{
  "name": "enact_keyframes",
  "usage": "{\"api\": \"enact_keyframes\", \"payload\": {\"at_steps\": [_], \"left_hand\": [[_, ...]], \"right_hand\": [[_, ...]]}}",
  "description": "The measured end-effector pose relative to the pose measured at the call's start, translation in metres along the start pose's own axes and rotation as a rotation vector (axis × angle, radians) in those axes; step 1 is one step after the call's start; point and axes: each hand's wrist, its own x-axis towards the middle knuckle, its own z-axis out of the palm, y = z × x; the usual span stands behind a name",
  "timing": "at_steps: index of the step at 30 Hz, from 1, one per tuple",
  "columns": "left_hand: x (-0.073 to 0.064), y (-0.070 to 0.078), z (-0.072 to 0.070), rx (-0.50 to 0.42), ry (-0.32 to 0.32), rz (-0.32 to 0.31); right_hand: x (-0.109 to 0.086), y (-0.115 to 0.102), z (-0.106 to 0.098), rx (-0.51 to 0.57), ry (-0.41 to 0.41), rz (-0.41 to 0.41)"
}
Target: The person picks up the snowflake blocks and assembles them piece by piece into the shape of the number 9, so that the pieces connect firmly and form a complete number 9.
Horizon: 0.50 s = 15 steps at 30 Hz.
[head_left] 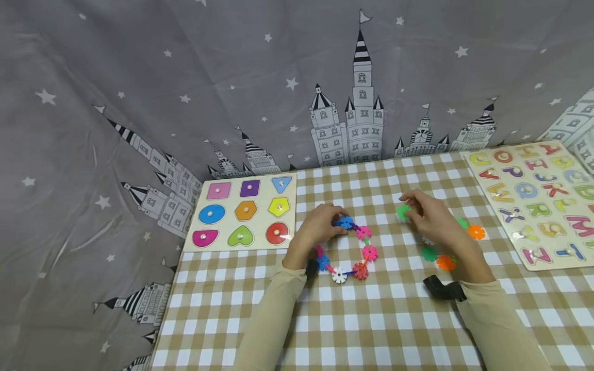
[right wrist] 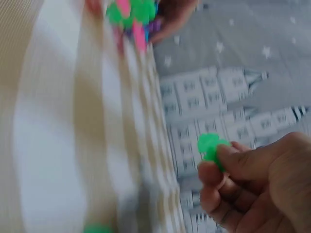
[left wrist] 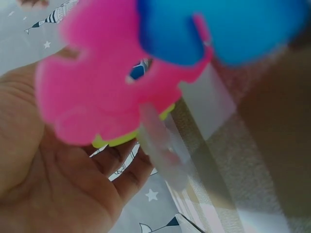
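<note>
My left hand [head_left: 320,225] grips the upper left of a ring of interlocking flower discs [head_left: 369,253]. The ring has pink, blue, red, white and purple pieces, and part of it is hidden behind that hand. Close up in the left wrist view, a pink disc [left wrist: 87,97] and a blue disc [left wrist: 243,29] stand in front of the palm. To the right of the ring, my right hand [head_left: 433,219] pinches a green flower disc [right wrist: 210,145] between thumb and fingers, apart from the ring.
Loose green discs [head_left: 429,253] and orange discs [head_left: 476,232] lie under and beside the right hand. A wooden shape board [head_left: 189,242] is at the left, an alphabet board [head_left: 515,242] at the right. A grey castle-print curtain [head_left: 250,103] hangs behind the checked tablecloth [head_left: 352,330].
</note>
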Motion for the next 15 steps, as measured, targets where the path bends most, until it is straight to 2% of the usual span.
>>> {"api": "enact_keyframes", "payload": {"at_steps": [3,8,11,15], "left_hand": [[-0.001,-0.002,0.002,-0.012,0.0,-0.016],[-0.003,-0.003,0.006,-0.034,0.007,0.007],[-0.002,-0.002,0.007,-0.046,0.015,0.023],[0.002,0.0,0.004,-0.042,0.026,0.034]], "right_hand": [[0.012,-0.013,0.019,0.056,0.007,-0.027],[0.027,-0.022,0.048,0.118,-0.047,0.002],[0.03,-0.023,0.058,0.153,-0.081,0.006],[0.033,-0.022,0.065,0.175,-0.077,-0.032]]}}
